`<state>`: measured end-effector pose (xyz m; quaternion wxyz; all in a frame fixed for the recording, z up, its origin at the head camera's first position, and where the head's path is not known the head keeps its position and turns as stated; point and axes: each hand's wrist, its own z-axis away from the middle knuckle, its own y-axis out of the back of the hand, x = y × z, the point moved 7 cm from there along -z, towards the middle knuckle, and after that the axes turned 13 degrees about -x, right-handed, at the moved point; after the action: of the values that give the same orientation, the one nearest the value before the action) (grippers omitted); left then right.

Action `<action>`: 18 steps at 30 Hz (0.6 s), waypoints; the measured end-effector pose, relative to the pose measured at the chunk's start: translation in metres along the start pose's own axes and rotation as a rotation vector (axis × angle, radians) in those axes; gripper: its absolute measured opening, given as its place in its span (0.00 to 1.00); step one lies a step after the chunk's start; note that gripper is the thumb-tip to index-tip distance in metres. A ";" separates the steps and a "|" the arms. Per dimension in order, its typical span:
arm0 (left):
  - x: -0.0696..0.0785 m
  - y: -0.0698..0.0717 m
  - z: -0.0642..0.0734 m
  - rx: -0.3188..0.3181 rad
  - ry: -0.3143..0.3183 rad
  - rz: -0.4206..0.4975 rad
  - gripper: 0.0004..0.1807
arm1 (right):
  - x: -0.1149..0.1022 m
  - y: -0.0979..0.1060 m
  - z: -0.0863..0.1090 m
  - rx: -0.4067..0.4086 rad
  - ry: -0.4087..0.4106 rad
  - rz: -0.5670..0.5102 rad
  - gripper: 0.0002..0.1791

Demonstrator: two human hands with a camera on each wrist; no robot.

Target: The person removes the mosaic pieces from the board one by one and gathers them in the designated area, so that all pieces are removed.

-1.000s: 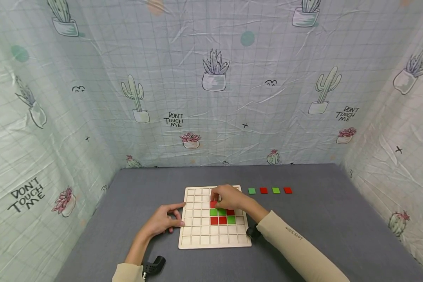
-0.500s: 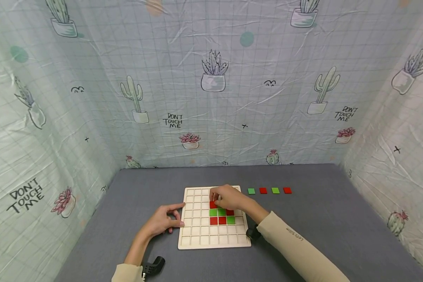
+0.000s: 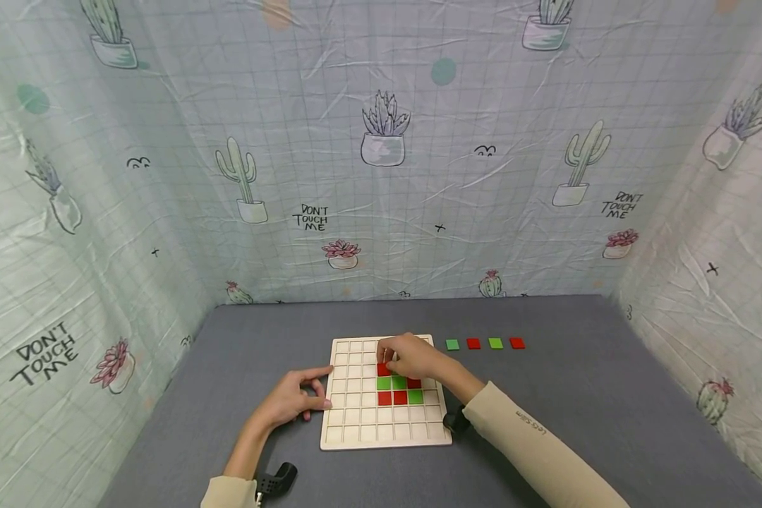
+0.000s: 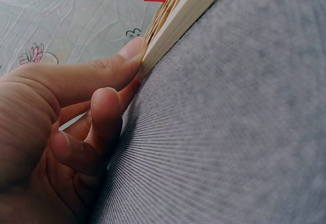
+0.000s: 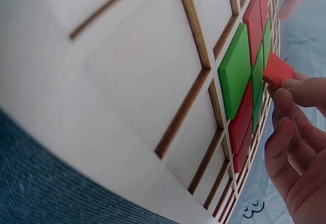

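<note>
A pale wooden grid board (image 3: 349, 416) lies on the table, with red and green square tiles (image 3: 400, 397) side by side in some of its cells. My left hand (image 3: 295, 392) rests at the board's left edge. Its index finger and thumb touch the edge, spread apart, and the other fingers bend underneath. Over the upper middle of the board, my right hand (image 3: 409, 355) pinches a red tile (image 5: 277, 70) between thumb and fingers. That tile tilts up from the grid in the right wrist view. The right hand covers some cells behind it.
Beyond the board's upper right corner, a short row of loose tiles lies on the grey table (image 3: 546, 423): a green tile (image 3: 452, 344), a red tile (image 3: 473, 343), a lighter green tile (image 3: 495, 343) and another red tile (image 3: 517, 343). A cactus-print curtain (image 3: 381, 212) surrounds the table.
Both hands and the board keep their places, and the right hand still holds the red tile. The whole head view has shifted very slightly.
</note>
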<state>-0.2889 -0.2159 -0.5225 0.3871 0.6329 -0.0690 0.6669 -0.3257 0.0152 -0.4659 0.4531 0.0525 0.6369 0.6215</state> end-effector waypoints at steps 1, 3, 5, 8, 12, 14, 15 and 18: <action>0.000 0.000 0.000 -0.001 0.000 -0.001 0.41 | 0.000 0.000 0.000 0.000 0.001 -0.005 0.07; -0.001 0.000 0.000 -0.002 -0.001 -0.002 0.41 | 0.000 0.000 0.000 0.001 0.004 -0.014 0.08; -0.002 0.000 0.000 -0.001 -0.002 -0.005 0.41 | 0.000 0.001 0.000 0.003 0.003 -0.029 0.08; -0.003 0.000 -0.001 0.000 0.000 -0.008 0.41 | 0.001 0.004 0.002 0.012 -0.001 -0.047 0.08; -0.003 0.000 -0.001 0.001 0.000 -0.013 0.41 | 0.003 0.008 0.008 0.026 0.002 -0.064 0.08; -0.003 0.000 -0.001 0.002 0.000 -0.015 0.41 | 0.004 0.011 0.011 0.035 0.009 -0.062 0.07; -0.003 0.000 -0.001 0.003 0.000 -0.015 0.41 | 0.005 0.012 0.013 0.041 0.013 -0.064 0.07; -0.002 0.000 -0.001 0.003 0.002 -0.014 0.41 | 0.009 0.016 0.020 0.057 0.003 -0.067 0.07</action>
<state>-0.2900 -0.2166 -0.5248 0.3907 0.6334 -0.0631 0.6649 -0.3265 0.0394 -0.4533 0.4711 0.0429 0.6566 0.5875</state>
